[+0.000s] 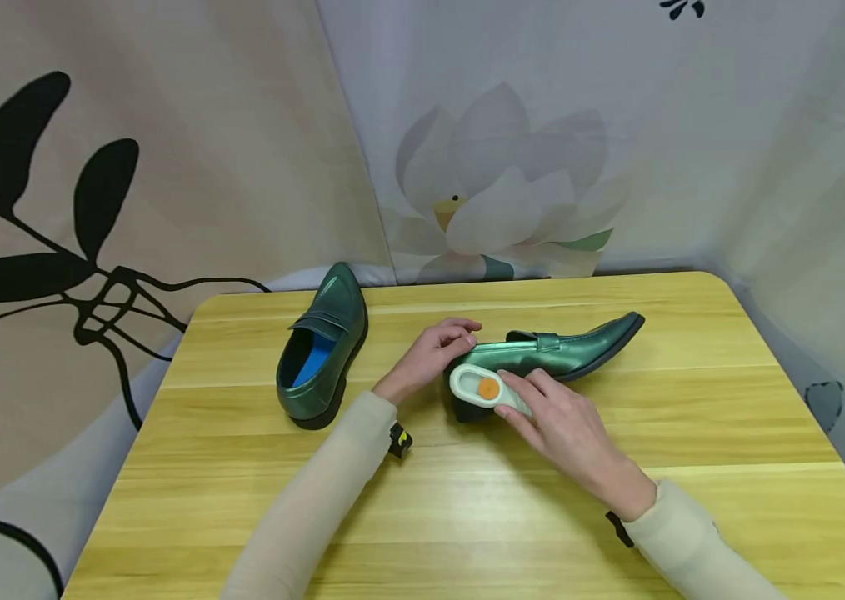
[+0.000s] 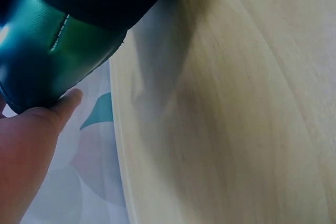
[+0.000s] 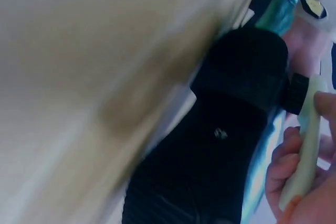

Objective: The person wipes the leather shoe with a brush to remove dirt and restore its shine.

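yellow wood with long pale grain makes up the surface point(image 1: 587, 508), its far corners rounded, spreading out beneath and around the held shoe point(image 1: 561, 354), a glossy green loafer that serves as landmark. beyond the held shoe hangs a pale cloth backdrop point(image 1: 692, 125), printed with a large white flower point(image 1: 501, 171) straight behind it and, far to its left, dark leaves point(image 1: 25, 137) on looping stems. also to the left of the held shoe, well apart from it, a matching green loafer point(image 1: 323, 346) stands upright, toe pointing away, a blue insole point(image 1: 313, 358) showing inside.

the held shoe is tilted over the surface, toe to the right, and the right wrist view shows its black sole point(image 3: 210, 150).

of the two hands, the left hand point(image 1: 433, 354) grips the held shoe by its heel end, fingers bent over the opening's edge; some of them are hidden. the right hand point(image 1: 561, 417), at the near side of the held shoe, is narrowed around a white brush point(image 1: 467, 383) with an orange spot, fingers and thumb pinching the handle. its dark bristles point(image 3: 297, 94) sit right at the heel end of the held shoe; how hard they press cannot be told. cream sleeves point(image 1: 317, 500) cover both forearms.
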`<state>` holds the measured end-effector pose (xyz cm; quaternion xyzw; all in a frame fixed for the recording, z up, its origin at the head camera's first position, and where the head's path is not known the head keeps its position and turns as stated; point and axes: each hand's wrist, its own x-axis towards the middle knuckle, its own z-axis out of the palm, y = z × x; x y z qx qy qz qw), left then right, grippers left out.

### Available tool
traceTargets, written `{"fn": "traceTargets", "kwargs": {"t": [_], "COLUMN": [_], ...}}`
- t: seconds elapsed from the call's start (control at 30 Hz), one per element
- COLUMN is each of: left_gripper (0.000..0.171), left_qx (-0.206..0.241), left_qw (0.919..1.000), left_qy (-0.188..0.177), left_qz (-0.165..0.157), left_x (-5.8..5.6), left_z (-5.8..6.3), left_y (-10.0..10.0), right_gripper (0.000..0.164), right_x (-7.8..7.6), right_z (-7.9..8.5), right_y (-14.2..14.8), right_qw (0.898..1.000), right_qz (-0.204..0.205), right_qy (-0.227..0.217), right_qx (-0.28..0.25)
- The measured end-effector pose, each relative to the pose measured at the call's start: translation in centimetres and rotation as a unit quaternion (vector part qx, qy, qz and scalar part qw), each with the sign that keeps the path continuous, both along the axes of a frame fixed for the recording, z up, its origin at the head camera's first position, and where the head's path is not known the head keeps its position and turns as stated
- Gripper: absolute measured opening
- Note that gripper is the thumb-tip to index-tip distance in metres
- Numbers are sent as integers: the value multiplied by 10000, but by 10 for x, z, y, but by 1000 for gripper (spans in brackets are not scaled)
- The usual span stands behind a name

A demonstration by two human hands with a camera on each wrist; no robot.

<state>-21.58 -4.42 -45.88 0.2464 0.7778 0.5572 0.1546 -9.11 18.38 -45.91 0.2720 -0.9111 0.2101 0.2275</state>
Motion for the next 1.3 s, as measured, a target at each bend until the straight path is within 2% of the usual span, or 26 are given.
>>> {"fn": "traceTargets", "kwargs": {"t": [0.13, 0.2, 0.3, 0.4, 0.47, 0.7, 0.83, 0.97, 1.03, 1.17, 1.3], "left_gripper": [26, 25, 25, 25, 25, 27, 29, 29, 28, 27, 28], "left_qx": [27, 20, 25, 50, 60, 65, -94, -439, -583, -671, -531], "left_qw": [9999, 9999, 9998, 9997, 9997, 9998, 9996, 9979, 9963, 9946, 9966], "left_qy": [-55, -70, -99, -115, -84, -19, 150, 461, 601, 766, 631], "left_qz": [81, 123, 182, 205, 202, 211, 208, 153, 173, 201, 88], "left_x": [0, 0, 0, 0, 0, 1, 3, 7, 8, 11, 11], "left_z": [-2, -2, -2, -3, -3, -3, -2, -1, 1, 4, 7], "left_y": [1, 2, 2, 3, 4, 4, 6, 11, 12, 12, 6], "right_gripper": [46, 47, 49, 51, 48, 50, 48, 49, 51, 51, 50], "right_x": [-7, -10, -10, -7, -5, -6, -4, -2, -1, 0, 1], "right_z": [6, 9, 9, 7, 7, 10, 10, 6, 3, 3, 6], "right_y": [6, 9, 4, -4, -3, 25, 24, 12, 10, 17, 38], "right_qw": [9982, 9972, 9976, 9991, 9991, 9902, 9927, 9966, 9972, 9955, 9902], "right_qz": [-535, -671, -601, -384, -400, -1257, -1033, -634, -588, -840, -1294], "right_qy": [164, 213, 254, 146, 18, -34, -41, -3, -13, -50, -121], "right_qx": [-192, -251, -249, -134, -108, -609, -626, -518, -471, -438, -513]}}
